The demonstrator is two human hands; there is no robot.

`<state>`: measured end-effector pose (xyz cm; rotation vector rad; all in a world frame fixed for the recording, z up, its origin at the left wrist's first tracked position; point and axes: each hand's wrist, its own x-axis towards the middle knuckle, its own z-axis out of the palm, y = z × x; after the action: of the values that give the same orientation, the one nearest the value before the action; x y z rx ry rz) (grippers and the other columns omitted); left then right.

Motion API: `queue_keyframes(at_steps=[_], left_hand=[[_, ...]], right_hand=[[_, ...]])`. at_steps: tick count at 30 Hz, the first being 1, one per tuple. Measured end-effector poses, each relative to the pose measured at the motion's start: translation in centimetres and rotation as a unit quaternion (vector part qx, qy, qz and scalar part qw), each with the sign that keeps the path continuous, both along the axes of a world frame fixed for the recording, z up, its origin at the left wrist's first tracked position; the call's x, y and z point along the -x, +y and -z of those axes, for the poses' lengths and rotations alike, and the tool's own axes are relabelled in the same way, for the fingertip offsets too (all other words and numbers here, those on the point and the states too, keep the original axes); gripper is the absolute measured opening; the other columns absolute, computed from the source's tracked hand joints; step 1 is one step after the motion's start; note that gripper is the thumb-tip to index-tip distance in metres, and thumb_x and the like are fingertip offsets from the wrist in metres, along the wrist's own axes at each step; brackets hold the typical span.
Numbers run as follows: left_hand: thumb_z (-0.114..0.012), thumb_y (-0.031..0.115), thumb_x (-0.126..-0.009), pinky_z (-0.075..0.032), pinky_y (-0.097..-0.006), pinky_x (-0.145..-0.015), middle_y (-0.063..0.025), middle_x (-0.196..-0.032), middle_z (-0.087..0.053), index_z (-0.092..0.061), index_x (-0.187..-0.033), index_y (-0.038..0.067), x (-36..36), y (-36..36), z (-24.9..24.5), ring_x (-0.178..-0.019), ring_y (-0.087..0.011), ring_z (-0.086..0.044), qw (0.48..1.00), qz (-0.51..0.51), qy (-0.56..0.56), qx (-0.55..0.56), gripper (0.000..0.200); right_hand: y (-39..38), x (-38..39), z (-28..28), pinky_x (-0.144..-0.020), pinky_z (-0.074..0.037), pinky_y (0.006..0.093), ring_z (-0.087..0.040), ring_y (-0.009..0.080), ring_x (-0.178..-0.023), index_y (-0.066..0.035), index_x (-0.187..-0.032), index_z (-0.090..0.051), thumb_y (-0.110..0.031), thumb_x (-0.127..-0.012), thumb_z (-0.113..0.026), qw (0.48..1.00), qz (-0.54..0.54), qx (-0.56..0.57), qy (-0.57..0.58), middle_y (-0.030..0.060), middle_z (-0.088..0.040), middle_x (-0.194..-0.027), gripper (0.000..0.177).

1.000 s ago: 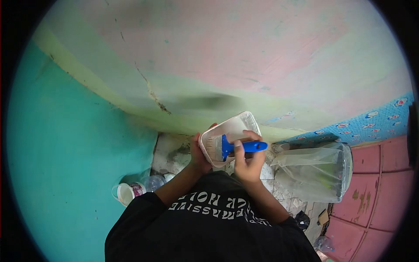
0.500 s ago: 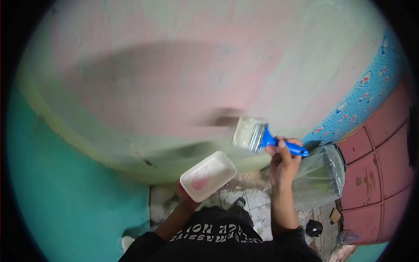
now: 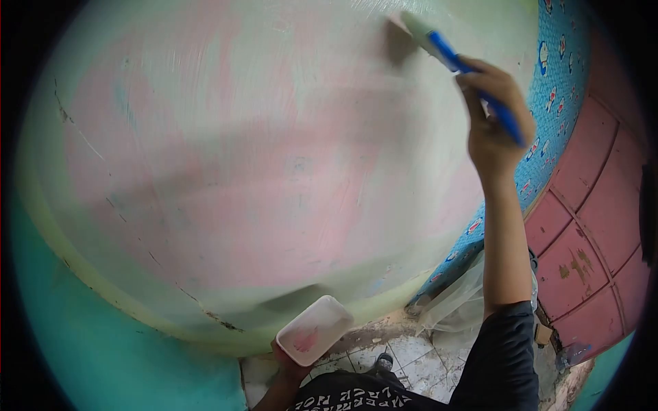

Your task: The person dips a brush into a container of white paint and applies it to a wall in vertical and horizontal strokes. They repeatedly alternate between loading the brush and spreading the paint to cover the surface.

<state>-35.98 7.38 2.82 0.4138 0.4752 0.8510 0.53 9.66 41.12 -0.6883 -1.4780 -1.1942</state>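
Observation:
My right hand (image 3: 499, 113) is closed round the blue handle of a paintbrush (image 3: 449, 51), raised high in front of the wall (image 3: 295, 157). The brush's pale bristles are right by the wall's upper part, with a dark shadow beside them. Low down, my left hand (image 3: 291, 363) grips a white rectangular tray (image 3: 332, 318) by its near left side. Pink paint residue shows on the tray's bottom. Streaky pale green paint covers parts of the pink wall, and its top area looks wet and shiny.
Blue patterned wallpaper (image 3: 548, 96) runs down the right, beside a pink panelled door (image 3: 589, 240). Clear plastic sheeting (image 3: 456, 301) lies at the wall's lower right corner. Stained white tiles (image 3: 425, 370) cover the floor. A teal wall (image 3: 103, 335) stands at the left.
My right hand has carried the paintbrush from low near the tray up to the wall's upper part. The view has tilted upward, and the tray stays in my left hand.

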Motion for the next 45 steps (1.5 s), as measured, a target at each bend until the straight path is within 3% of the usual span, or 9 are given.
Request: queue_keyframes(at_steps=[3, 7, 12, 17, 23, 30, 36, 42, 45], left_hand=[[-0.098, 0.030, -0.067, -0.057, -0.0438, -0.094, -0.0122, -0.123, -0.070, -0.057, -0.139, 0.004, 0.1, 0.3, -1.4, -0.110, -0.0275, -0.071, 0.993, 0.020, -0.090, 0.075, 0.087], [-0.073, 0.058, -0.083, -0.053, -0.0572, -0.100, -0.0163, -0.138, -0.061, -0.051, -0.147, 0.007, 0.4, 0.5, 1.4, -0.125, -0.0372, -0.062, 0.969, 0.010, 0.121, -0.215, 0.085], [-0.042, 0.072, -0.088, -0.052, -0.0660, -0.097, -0.0192, -0.146, -0.053, -0.049, -0.150, 0.009, 1.4, 2.2, 8.3, -0.132, -0.0454, -0.054, 0.990, 0.045, -0.108, 0.074, 0.088], [-0.041, 0.069, -0.088, -0.057, -0.0637, -0.088, -0.0190, -0.143, -0.056, -0.051, -0.149, 0.011, 1.6, 2.3, 8.2, -0.125, -0.0470, -0.060, 0.987, 0.048, -0.124, 0.091, 0.084], [-0.045, 0.067, -0.088, -0.048, -0.0648, -0.104, -0.0165, -0.148, -0.049, -0.048, -0.150, 0.011, 2.3, 2.1, 7.1, -0.134, -0.0440, -0.052, 0.986, 0.079, -0.127, 0.079, 0.083], [-0.044, 0.070, -0.087, -0.048, -0.0669, -0.102, -0.0165, -0.149, -0.049, -0.047, -0.151, 0.013, 2.4, 1.4, 6.3, -0.135, -0.0458, -0.051, 0.982, 0.044, 0.107, -0.147, 0.086], [-0.044, 0.069, -0.088, -0.048, -0.0670, -0.103, -0.0171, -0.147, -0.051, -0.047, -0.150, 0.011, 2.6, 2.0, 8.3, -0.134, -0.0461, -0.052, 0.988, 0.084, -0.114, 0.061, 0.085], [-0.044, 0.071, -0.086, -0.047, -0.0671, -0.104, -0.0187, -0.148, -0.050, -0.048, -0.151, 0.010, 2.2, 2.2, 8.8, -0.135, -0.0467, -0.051, 0.994, 0.077, -0.069, 0.034, 0.090], [-0.044, 0.071, -0.086, -0.049, -0.0659, -0.102, -0.0183, -0.148, -0.051, -0.048, -0.150, 0.009, 2.4, 2.4, 9.0, -0.134, -0.0449, -0.052, 0.989, 0.083, -0.109, 0.060, 0.089]], right_hand=[[0.9, 0.4, 4.7, -0.082, -0.060, 0.0384, -0.073, 0.0336, -0.101, -0.006, -0.100, -0.072, 0.007, -0.078, -0.076, 0.990, 0.066, 0.118, -0.050, 0.0176, -0.072, -0.114, 0.026], [-0.3, 1.8, 17.4, -0.087, -0.063, 0.0412, -0.070, 0.0389, -0.111, -0.007, -0.104, -0.069, -0.005, -0.077, -0.075, 0.949, 0.052, 0.275, -0.143, 0.0212, -0.067, -0.126, 0.028], [-2.7, 4.4, 23.8, -0.084, -0.062, 0.0393, -0.070, 0.0344, -0.111, -0.006, -0.104, -0.066, -0.004, -0.081, -0.071, 0.835, -0.057, 0.532, -0.126, 0.0175, -0.068, -0.125, 0.023], [-0.8, -0.9, 9.0, -0.082, -0.058, 0.0422, -0.071, 0.0389, -0.097, 0.000, -0.101, -0.067, 0.005, -0.080, -0.068, 0.913, -0.086, 0.393, -0.071, 0.0178, -0.071, -0.103, 0.021], [-0.5, -1.8, -8.0, -0.082, -0.056, 0.0278, -0.073, 0.0175, -0.091, -0.001, -0.098, -0.073, 0.010, -0.087, -0.074, 0.997, 0.026, 0.071, -0.026, 0.0078, -0.076, -0.101, 0.016], [0.7, -0.9, 4.6, -0.081, -0.059, 0.0385, -0.072, 0.0293, -0.095, -0.010, -0.108, -0.069, 0.005, -0.079, -0.072, 0.968, 0.128, 0.166, -0.135, 0.0114, -0.072, -0.105, 0.033], [-2.0, 4.8, 21.2, -0.081, -0.062, 0.0372, -0.072, 0.0299, -0.104, -0.007, -0.099, -0.065, -0.005, -0.071, -0.075, 0.823, -0.029, 0.528, -0.206, 0.0129, -0.069, -0.113, 0.029], [-1.2, -0.7, 8.7, -0.082, -0.059, 0.0338, -0.074, 0.0226, -0.094, -0.001, -0.102, -0.074, 0.012, -0.085, -0.072, 0.868, -0.099, 0.478, 0.094, 0.0117, -0.075, -0.105, 0.021], [-2.3, -3.0, -1.7, -0.085, -0.056, 0.0287, -0.073, 0.0167, -0.096, 0.000, -0.098, -0.073, 0.009, -0.087, -0.072, 0.943, -0.001, 0.327, 0.059, 0.0090, -0.077, -0.100, 0.014]])
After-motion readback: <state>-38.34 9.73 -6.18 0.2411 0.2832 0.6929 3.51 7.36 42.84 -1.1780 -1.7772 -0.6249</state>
